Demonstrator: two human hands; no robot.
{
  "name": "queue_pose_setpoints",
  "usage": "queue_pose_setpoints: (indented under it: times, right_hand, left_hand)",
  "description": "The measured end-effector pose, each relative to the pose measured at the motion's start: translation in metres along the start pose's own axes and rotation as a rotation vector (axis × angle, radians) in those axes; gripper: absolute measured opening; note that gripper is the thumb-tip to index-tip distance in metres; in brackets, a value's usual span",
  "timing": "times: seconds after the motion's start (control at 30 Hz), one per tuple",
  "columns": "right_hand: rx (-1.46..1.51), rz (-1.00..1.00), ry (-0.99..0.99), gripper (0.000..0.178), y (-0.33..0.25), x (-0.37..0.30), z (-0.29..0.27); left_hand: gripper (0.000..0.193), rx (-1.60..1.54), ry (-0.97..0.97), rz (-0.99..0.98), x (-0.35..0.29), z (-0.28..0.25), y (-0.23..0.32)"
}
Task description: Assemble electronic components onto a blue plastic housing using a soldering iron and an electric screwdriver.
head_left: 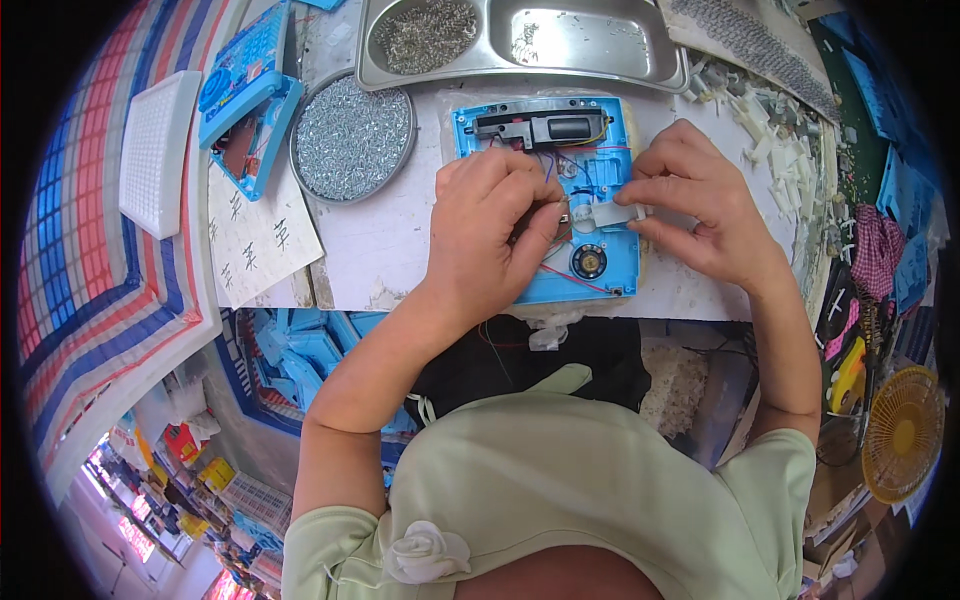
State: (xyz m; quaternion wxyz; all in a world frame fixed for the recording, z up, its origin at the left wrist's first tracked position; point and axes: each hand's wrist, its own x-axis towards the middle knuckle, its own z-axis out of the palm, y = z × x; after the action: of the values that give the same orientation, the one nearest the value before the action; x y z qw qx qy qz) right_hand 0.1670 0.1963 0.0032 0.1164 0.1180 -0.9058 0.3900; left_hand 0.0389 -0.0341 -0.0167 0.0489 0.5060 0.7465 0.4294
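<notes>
A light blue plastic casing (618, 265) lies open-side up on the white worktop, with thin wires, a small round speaker (588, 262) and a black mechanism (566, 127) inside. My right hand (700, 205) comes from the right, its thumb and fingers pinching a translucent whitish plastic part (610, 214) over the casing's middle. My left hand (492, 225) rests over the casing's left side, fingers curled together close to some thin wires and a small metal bit. What its fingertips hold, if anything, is hidden.
Behind the casing stands a steel tray (590, 75) with small metal parts. To the left are a round dish of screws (353, 140), another blue casing (262, 130) and a marked paper (262, 248). White plastic pieces (765, 140) are heaped at right; a yellow fan (905, 433) is beyond.
</notes>
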Motion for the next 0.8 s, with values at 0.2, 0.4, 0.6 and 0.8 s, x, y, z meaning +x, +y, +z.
queue_pose_setpoints:
  times: [0.2,0.4,0.6,0.8]
  right_hand:
    - [0.073,0.039,0.054,0.028,0.0,-0.003,0.013]
    - [-0.054,0.13,0.049,0.026,-0.019,-0.007,0.024]
    - [-0.155,0.162,0.123,0.027,-0.039,-0.016,0.018]
    - [-0.55,0.783,0.412,0.017,0.001,-0.097,-0.053]
  left_hand:
    - [0.012,0.013,0.01,0.023,-0.002,-0.001,-0.002]
    - [0.015,-0.013,0.008,0.026,0.001,0.0,-0.002]
    - [0.019,0.022,-0.099,0.1,0.004,-0.005,-0.003]
    - [0.021,-0.096,-0.109,0.049,-0.003,-0.033,0.001]
